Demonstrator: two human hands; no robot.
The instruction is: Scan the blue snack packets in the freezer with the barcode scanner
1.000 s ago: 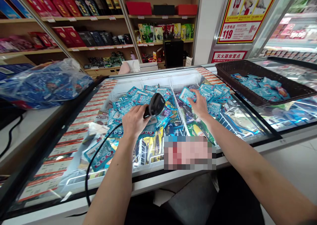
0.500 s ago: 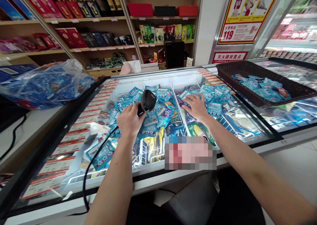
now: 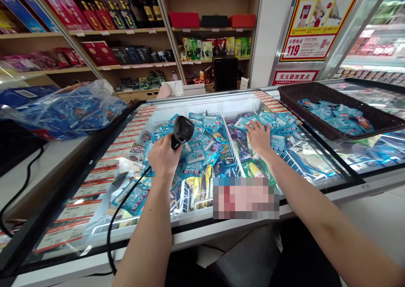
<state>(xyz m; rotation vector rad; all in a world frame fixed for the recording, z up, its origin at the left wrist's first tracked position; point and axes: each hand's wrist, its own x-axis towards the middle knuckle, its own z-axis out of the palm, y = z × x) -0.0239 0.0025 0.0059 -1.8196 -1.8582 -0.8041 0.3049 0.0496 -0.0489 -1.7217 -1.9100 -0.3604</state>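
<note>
My left hand (image 3: pixel 164 154) is wrapped round a black handheld barcode scanner (image 3: pixel 184 129), its head raised over the left side of the chest freezer. Below it lie many blue packets (image 3: pixel 193 154) in a loose heap. Over the right compartment, my right hand (image 3: pixel 259 136) has its fingers apart, resting at the edge of more blue packets (image 3: pixel 278 124). A ring is on one finger. Whether the fingertips press on a packet I cannot tell. A white wire divider (image 3: pixel 232 141) runs between the two heaps.
A brown basket (image 3: pixel 344 129) with blue packets sits on the freezer at right. At left lies a clear bag (image 3: pixel 82 108) of blue packets. The scanner's black cable (image 3: pixel 114 219) hangs across the freezer's front edge. Stocked shelves (image 3: pixel 126 32) stand behind.
My right hand has moved slightly right, from beside the divider onto the blue packets. The scanner in my left hand has shifted a little left and down, and the view has tilted slightly.
</note>
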